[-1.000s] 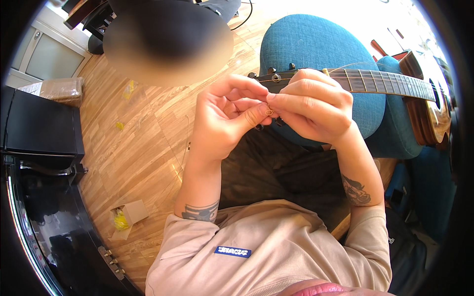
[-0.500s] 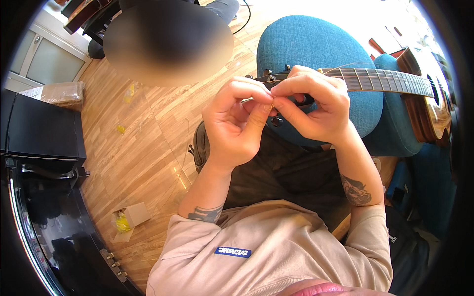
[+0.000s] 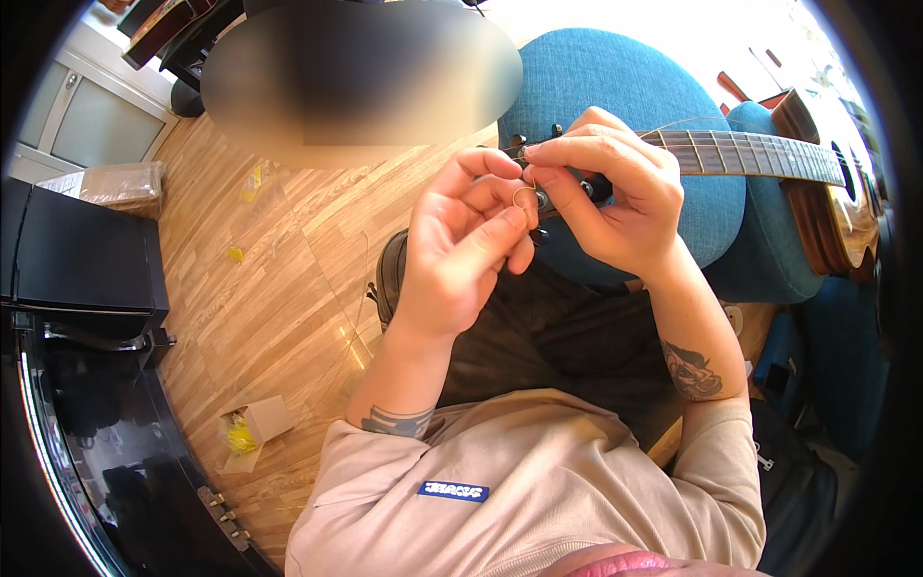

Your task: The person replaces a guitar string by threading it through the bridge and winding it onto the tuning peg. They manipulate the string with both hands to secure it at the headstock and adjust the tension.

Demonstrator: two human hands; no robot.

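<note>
An acoustic guitar [image 3: 827, 202] lies across blue cushioned chairs, its neck [image 3: 740, 154] running left to the headstock in front of me. My right hand [image 3: 611, 197] wraps around the headstock with its black tuning pegs. My left hand [image 3: 471, 240] pinches a thin guitar string [image 3: 524, 197] that curls into a small loop between its fingertips, right beside the right hand's fingers. The headstock itself is mostly hidden by both hands.
A round blue chair [image 3: 615, 96] sits under the guitar neck. On the wooden floor [image 3: 269, 288] lie a small open cardboard box with yellow contents [image 3: 250, 433] and yellow scraps [image 3: 250, 183]. A black cabinet [image 3: 77, 260] stands at left. A dark shoe [image 3: 389, 279] shows below my left hand.
My left hand has shifted slightly right and down, staying at the headstock. The string loop now shows between its fingertips. The right hand keeps its hold.
</note>
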